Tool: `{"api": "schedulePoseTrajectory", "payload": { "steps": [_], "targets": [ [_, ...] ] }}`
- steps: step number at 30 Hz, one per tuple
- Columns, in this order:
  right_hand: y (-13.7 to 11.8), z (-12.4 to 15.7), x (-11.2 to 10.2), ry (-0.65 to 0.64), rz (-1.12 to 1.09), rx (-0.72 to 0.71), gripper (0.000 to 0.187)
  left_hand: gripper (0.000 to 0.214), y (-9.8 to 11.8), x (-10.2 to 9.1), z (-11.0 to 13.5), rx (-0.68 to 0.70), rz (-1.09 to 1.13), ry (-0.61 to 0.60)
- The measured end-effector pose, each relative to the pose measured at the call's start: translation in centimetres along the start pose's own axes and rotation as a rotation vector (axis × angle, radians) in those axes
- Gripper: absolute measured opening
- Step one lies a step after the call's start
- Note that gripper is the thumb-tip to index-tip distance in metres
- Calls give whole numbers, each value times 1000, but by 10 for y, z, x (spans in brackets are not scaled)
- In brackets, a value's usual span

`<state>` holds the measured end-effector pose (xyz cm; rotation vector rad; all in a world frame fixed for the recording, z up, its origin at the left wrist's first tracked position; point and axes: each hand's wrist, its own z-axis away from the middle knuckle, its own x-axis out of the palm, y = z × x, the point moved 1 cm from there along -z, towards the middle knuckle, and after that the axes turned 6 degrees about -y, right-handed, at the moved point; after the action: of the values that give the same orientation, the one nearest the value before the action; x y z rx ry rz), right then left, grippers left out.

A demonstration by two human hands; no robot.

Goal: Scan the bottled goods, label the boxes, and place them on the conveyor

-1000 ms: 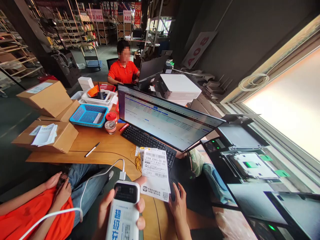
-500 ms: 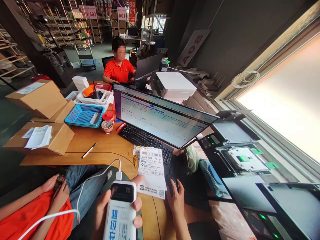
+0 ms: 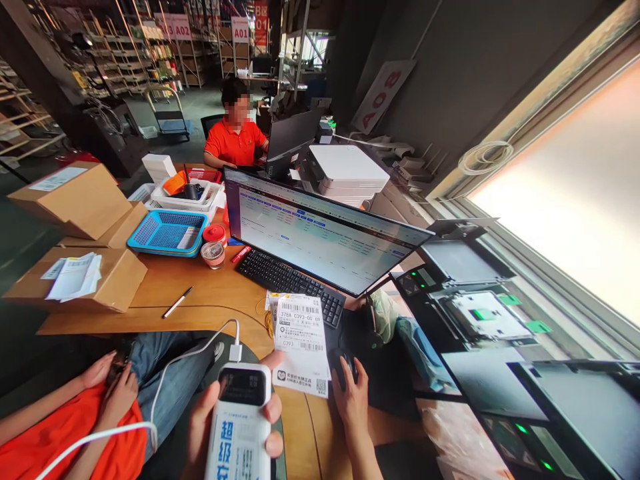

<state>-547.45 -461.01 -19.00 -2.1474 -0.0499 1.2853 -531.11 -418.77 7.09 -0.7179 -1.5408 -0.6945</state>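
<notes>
My left hand [image 3: 203, 417] is closed round a white power bank [image 3: 240, 427] with a dark display and blue lettering. A white cable [image 3: 173, 357] is plugged into its top end and loops off to the left. Just beyond, a printed shipping label [image 3: 300, 343] lies on the desk, and the tip of my left index finger reaches its lower left edge. My right hand [image 3: 353, 393] rests over a black computer mouse [image 3: 345, 370], fingers curved on it. Behind the label sits a black keyboard [image 3: 285, 277] under a lit monitor [image 3: 320, 230].
Cardboard boxes [image 3: 95, 280] and a blue basket [image 3: 167, 233] stand on the left, near a pen [image 3: 177, 302]. Label printers [image 3: 480, 317] line the right side. One person [image 3: 235, 140] sits opposite; another person's hands [image 3: 113, 380] are at lower left.
The view has shifted slightly, so the surroundings sit a little farther left. Both hands keep their places on the power bank and the mouse.
</notes>
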Motion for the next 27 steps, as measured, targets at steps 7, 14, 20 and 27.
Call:
{"api": "schedulePoseTrajectory", "payload": {
  "steps": [7, 14, 20, 27],
  "targets": [
    [2, 0, 1, 3, 13, -9, 42, 66, 2, -11, 30, 202, 48, 129],
    [3, 1, 1, -12, 20, -2, 45, 68, -48, 30, -31, -81, -194, 97],
    [-43, -17, -35, 130, -123, 89, 68, 82, -99, 57, -33, -145, -212, 195],
    [-241, -37, -102, -208, -1101, 450, 52, 83, -81, 59, 5, -116, -191, 262]
  ]
}}
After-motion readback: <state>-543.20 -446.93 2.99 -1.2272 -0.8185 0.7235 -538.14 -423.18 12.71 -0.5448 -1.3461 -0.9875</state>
